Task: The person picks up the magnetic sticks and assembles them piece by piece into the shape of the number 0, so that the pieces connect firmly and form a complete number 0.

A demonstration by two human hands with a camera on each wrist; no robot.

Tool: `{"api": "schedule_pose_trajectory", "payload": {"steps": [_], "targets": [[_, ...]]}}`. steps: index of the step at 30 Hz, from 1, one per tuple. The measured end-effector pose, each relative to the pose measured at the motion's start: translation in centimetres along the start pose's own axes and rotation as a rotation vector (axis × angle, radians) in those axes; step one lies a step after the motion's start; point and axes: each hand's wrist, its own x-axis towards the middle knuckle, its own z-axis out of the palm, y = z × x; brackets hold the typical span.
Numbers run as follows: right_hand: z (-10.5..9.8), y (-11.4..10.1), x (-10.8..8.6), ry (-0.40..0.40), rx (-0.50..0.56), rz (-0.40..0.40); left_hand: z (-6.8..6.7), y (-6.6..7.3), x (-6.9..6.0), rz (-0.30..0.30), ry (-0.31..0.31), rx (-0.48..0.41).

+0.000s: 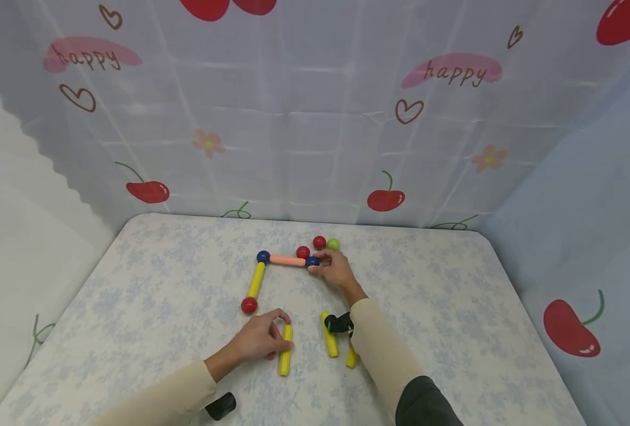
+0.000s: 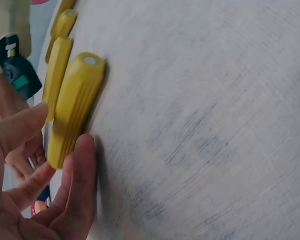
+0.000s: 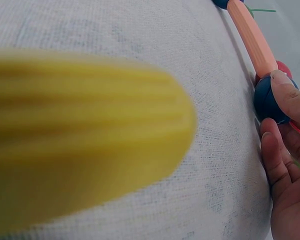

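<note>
My left hand [image 1: 264, 336] holds a yellow rod [image 1: 285, 364] between thumb and fingers at the table's front middle. In the left wrist view the same rod [image 2: 82, 82] shows a round metal-looking spot on its end. Farther back, my right hand [image 1: 336, 269] pinches a dark blue ball [image 1: 312, 262]; the right wrist view shows thumb and fingertips around this ball [image 3: 269, 97]. The ball touches one end of a salmon-pink rod [image 1: 287, 261]. Another blue ball [image 1: 263, 257] sits at that rod's left end, and from it a yellow rod [image 1: 257, 279] runs down to a red ball [image 1: 248, 305].
Behind the right hand lie a red ball [image 1: 302, 252], a second red ball [image 1: 319, 242] and a green ball [image 1: 333, 244]. Two loose yellow rods, one on the left [image 1: 330, 337] and one on the right [image 1: 352, 357], lie beside the right forearm. A printed curtain [image 1: 315, 136] hangs behind the table.
</note>
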Motion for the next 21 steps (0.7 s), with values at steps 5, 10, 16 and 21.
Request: {"api": "schedule_pose_trajectory", "payload": {"steps": [5,10,16,21], "targets": [[-0.1,0.0,-0.2,-0.006,0.016,-0.008,0.8,0.4,-0.1,0.026,0.045,0.115],[-0.1,-0.1,-0.2,-0.004,0.000,-0.014,0.9,0.8,-0.2,0.017,0.050,0.127],[-0.1,0.1,0.1,0.007,-0.009,0.005,0.6,0.4,0.0,0.033,0.023,0.062],[0.0,0.2,0.1,-0.004,-0.019,-0.006,-0.2,-0.5,-0.1,-0.024,0.007,-0.031]]}}
